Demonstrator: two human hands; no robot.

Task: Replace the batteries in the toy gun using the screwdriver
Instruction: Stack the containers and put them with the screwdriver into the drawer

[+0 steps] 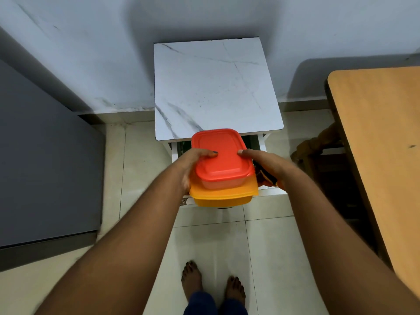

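Note:
A small box with a red lid (221, 155) sits stacked on a larger yellow-orange box (221, 197). I hold the stack in the air in front of the open drawer (261, 144) of a small marble-topped cabinet (216, 87). My left hand (193, 164) grips the stack's left side, thumb on the red lid. My right hand (266, 164) grips the right side, thumb on the lid, and also has an orange-and-black object (267, 178) under its palm; what that object is I cannot tell. No screwdriver or batteries show.
A wooden table (381, 144) stands at the right with a chair (318, 146) tucked under it. A grey cabinet (45, 155) fills the left. Pale wall behind, tiled floor (147, 178) below, my bare feet (213, 283) near the bottom.

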